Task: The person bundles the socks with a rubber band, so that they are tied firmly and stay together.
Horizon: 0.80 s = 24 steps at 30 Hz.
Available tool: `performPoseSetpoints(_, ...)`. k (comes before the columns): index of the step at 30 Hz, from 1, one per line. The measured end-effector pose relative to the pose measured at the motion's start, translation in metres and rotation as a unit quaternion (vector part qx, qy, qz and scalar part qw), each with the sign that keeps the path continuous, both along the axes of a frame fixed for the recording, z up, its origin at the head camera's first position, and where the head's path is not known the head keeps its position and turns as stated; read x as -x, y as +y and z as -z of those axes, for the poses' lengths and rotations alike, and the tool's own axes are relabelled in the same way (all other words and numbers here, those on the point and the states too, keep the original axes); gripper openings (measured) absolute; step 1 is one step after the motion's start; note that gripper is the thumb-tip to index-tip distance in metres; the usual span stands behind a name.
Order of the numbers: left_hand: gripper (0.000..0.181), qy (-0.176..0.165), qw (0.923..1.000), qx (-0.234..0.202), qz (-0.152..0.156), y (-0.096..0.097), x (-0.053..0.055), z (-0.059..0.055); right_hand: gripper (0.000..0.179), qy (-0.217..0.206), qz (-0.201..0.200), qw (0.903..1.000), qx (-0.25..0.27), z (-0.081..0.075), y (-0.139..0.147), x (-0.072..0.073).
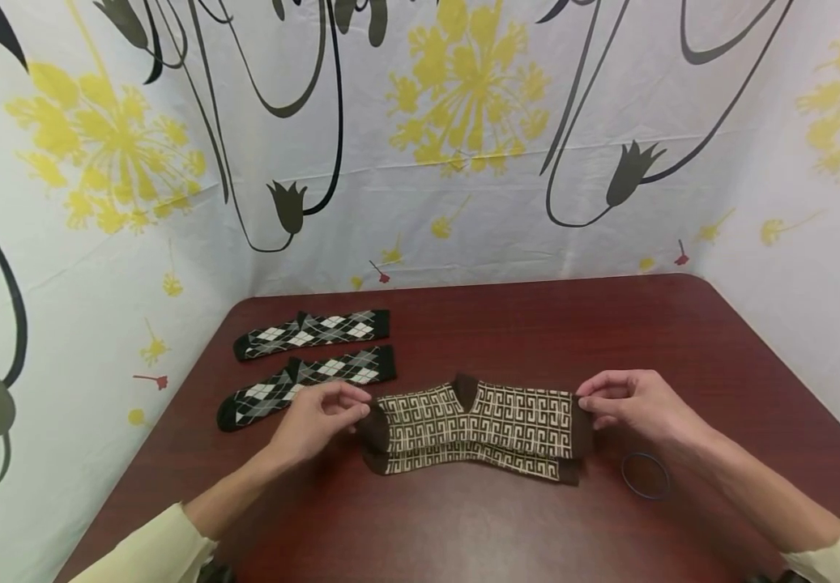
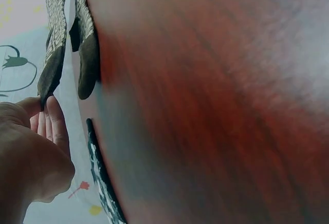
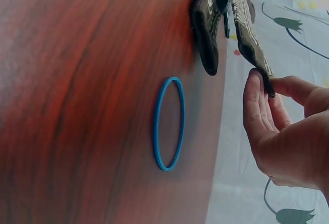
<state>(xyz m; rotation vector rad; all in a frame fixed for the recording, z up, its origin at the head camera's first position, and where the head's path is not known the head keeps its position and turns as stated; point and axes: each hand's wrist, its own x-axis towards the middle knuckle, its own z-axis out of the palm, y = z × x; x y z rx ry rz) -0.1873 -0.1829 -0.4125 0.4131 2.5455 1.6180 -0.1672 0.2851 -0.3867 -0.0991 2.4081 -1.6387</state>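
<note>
Between both hands a brown sock (image 1: 522, 417) with a cream key pattern is stretched out sideways, raised over a matching sock (image 1: 434, 463) on the table. My left hand (image 1: 321, 421) pinches its dark toe end between thumb and fingers. At the other end, my right hand (image 1: 634, 405) pinches the brown cuff. The wrist views show a gap between the held sock (image 2: 54, 54) and the lower one (image 2: 88, 64). A blue elastic ring (image 1: 645, 475) lies near the right hand, and the right wrist view shows this ring (image 3: 156, 124) flat on the tabletop.
Two black argyle socks, a far one (image 1: 317, 332) and a nearer one (image 1: 259, 401), lie side by side at the back left of the dark red table (image 1: 463, 526). A patterned white cloth (image 1: 420, 219) hangs behind and along both sides.
</note>
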Motion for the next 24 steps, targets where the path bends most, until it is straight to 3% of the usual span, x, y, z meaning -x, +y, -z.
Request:
performPoseSetpoints(8, 0.016, -0.017, 0.9998, 0.007, 0.009, -0.0015, -0.0055, 0.0054, 0.02, -0.013, -0.023, 0.9996, 0.008, 0.0052, 0.0012, -0.0036)
performPoseSetpoints(24, 0.017, -0.044, 0.9988, 0.001, 0.019, -0.0021, -0.0096, 0.0104, 0.018, -0.018, -0.031, 0.9993, 0.008, 0.0077, -0.0016, -0.0055)
